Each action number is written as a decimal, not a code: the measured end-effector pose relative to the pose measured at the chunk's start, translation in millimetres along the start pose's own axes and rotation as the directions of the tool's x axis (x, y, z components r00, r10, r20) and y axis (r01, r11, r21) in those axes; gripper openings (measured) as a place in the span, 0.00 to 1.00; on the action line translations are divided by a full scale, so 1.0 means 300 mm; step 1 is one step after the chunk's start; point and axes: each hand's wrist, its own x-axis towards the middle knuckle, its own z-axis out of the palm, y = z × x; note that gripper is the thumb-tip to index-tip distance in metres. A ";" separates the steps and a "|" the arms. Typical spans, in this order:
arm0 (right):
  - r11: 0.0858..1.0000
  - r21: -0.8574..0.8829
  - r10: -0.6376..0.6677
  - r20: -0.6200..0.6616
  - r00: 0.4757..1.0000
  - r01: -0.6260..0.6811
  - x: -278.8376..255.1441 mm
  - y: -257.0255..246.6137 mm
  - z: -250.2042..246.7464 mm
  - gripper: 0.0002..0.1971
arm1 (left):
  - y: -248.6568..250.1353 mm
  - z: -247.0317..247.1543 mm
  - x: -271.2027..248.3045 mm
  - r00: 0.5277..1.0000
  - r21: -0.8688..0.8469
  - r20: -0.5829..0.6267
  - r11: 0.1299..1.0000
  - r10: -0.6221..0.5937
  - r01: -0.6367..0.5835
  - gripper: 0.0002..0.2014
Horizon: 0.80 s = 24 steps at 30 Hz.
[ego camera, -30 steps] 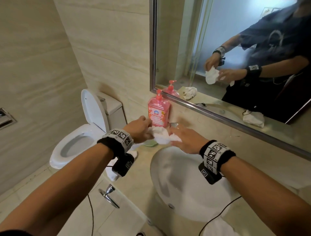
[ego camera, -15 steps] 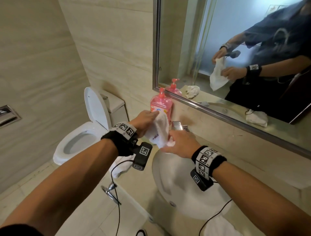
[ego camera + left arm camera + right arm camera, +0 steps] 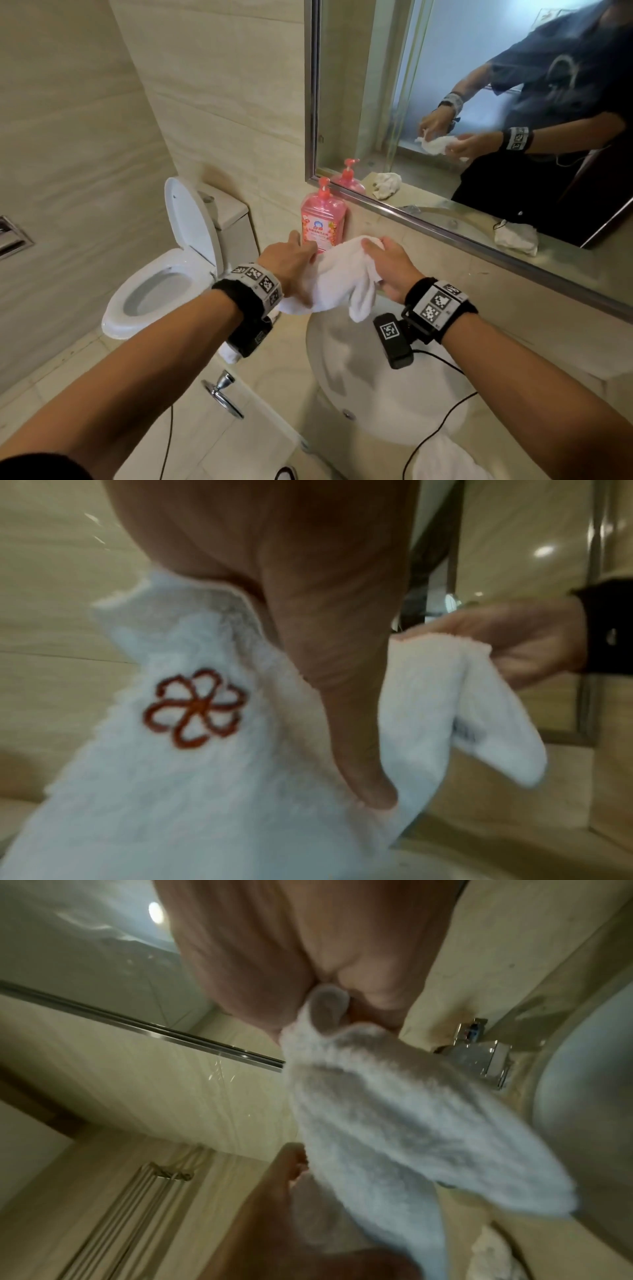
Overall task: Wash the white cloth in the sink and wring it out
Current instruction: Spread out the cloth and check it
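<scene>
The white cloth (image 3: 335,281) is stretched sideways between both hands, above the far rim of the white sink (image 3: 376,404). My left hand (image 3: 291,263) grips its left end, thumb pressed into the fabric (image 3: 171,777) beside a red embroidered flower. My right hand (image 3: 390,270) grips the right end, and a loose fold droops toward the basin. In the right wrist view the cloth (image 3: 411,1137) comes out of my closed right hand (image 3: 308,947). The chrome faucet (image 3: 479,1056) sits behind the cloth and is hidden in the head view.
A pink soap bottle (image 3: 322,222) stands on the counter against the wall, just behind my left hand. An open toilet (image 3: 161,274) is to the left. A mirror (image 3: 479,102) hangs above the counter. Other white cloths lie at the counter's near edge (image 3: 442,459) and under my left wrist (image 3: 229,353).
Half a second ago the cloth hung down from my raised left hand. Now my left hand has dropped level with the right and the cloth lies sideways between them.
</scene>
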 end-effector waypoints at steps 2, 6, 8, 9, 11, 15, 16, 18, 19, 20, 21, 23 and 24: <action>1.000 0.006 0.009 -0.035 0.999 -0.008 0.009 -0.004 0.011 0.05 | 0.007 0.015 0.005 0.998 0.030 -0.061 0.999 0.025 -0.023 0.38; 0.912 -0.392 -0.148 -0.044 0.988 0.119 0.023 0.012 -0.021 0.06 | -0.024 0.003 0.025 0.993 -0.238 -0.011 0.964 0.120 -0.119 0.21; 0.764 -0.589 -0.273 0.076 0.959 0.264 0.006 0.026 -0.033 0.09 | -0.047 -0.020 0.036 0.988 -0.449 0.025 0.885 0.153 -0.125 0.18; 0.715 -0.622 -0.291 0.151 0.945 0.320 -0.005 0.034 -0.032 0.15 | -0.052 -0.032 0.036 0.987 -0.531 0.037 0.840 0.155 -0.112 0.17; 0.637 -0.665 -0.279 0.273 0.921 0.390 -0.025 0.051 -0.016 0.32 | -0.049 -0.059 0.030 0.986 -0.651 0.079 0.757 0.144 -0.058 0.13; 0.289 -0.814 -0.416 0.367 0.832 0.504 -0.039 0.064 0.016 0.29 | -0.020 -0.061 0.047 0.991 -0.702 0.131 0.708 0.023 0.076 0.09; 0.216 -0.830 -0.481 0.368 0.796 0.515 -0.045 0.061 0.018 0.23 | -0.009 -0.062 0.044 0.994 -0.649 0.103 0.760 0.031 0.043 0.07; 0.063 -0.857 -0.570 0.390 0.723 0.511 -0.050 0.047 0.014 0.17 | -0.002 -0.071 0.036 0.987 -0.546 0.116 0.837 0.110 -0.029 0.03; 0.002 -0.863 -0.578 0.412 0.705 0.506 -0.049 0.040 0.011 0.16 | 0.004 -0.071 0.036 0.973 -0.491 0.164 0.869 0.160 -0.060 0.10; -0.013 -0.854 -0.572 0.433 0.697 0.520 -0.045 0.031 0.006 0.16 | 0.011 -0.070 0.022 0.958 -0.404 0.200 0.908 0.206 -0.111 0.16; 0.055 -0.823 -0.559 0.443 0.700 0.565 -0.041 0.023 0.002 0.14 | 0.007 -0.067 0.022 0.944 -0.331 0.220 0.929 0.247 -0.166 0.19; 0.358 -0.700 -0.520 0.400 0.755 0.618 -0.034 -0.006 -0.003 0.09 | -0.008 -0.075 0.032 0.949 -0.395 0.223 0.911 0.221 -0.119 0.19; 0.497 -0.643 -0.482 0.353 0.802 0.582 -0.029 -0.021 -0.003 0.11 | -0.017 -0.070 0.039 0.960 -0.474 0.231 0.880 0.157 -0.030 0.18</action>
